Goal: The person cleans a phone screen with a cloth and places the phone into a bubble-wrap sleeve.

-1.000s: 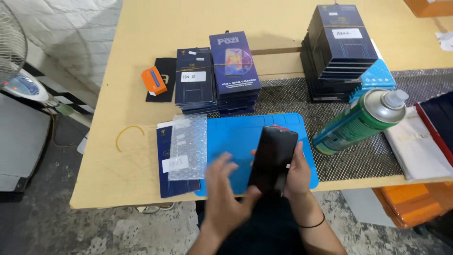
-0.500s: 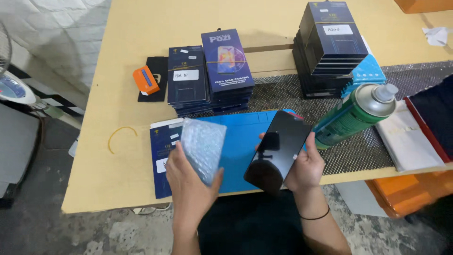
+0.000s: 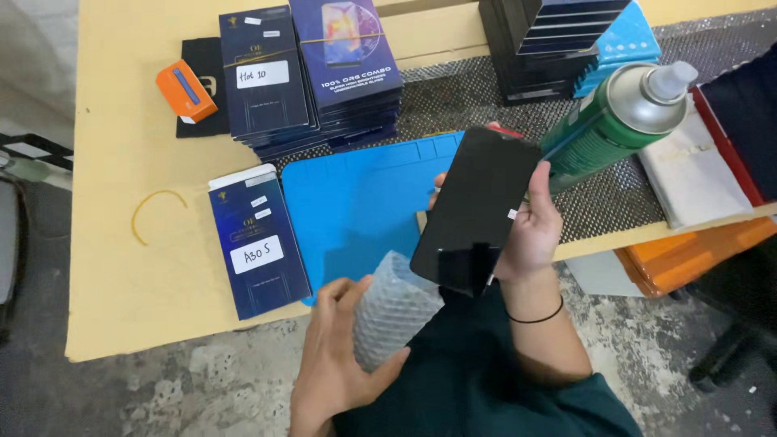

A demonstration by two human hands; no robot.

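Observation:
My right hand [image 3: 530,231] grips a black phone screen panel [image 3: 476,209], tilted, over the front right corner of the blue work mat [image 3: 356,198]. My left hand [image 3: 336,364] holds a clear bubble-wrap sleeve [image 3: 394,309] low in front of the table edge, just below the panel. A dark blue flat box with a white label [image 3: 257,251] lies on the table left of the mat.
Two stacks of dark blue boxes [image 3: 312,73] stand behind the mat, a black stack [image 3: 550,44] farther right. A green spray can [image 3: 619,117] lies on the mesh pad right of my hand. An orange tool [image 3: 186,91] and a rubber band [image 3: 154,212] lie at left.
My left hand picked the bubble-wrap sleeve off the blue box and brought it down toward my lap. The right hand kept the panel, tilting it slightly.

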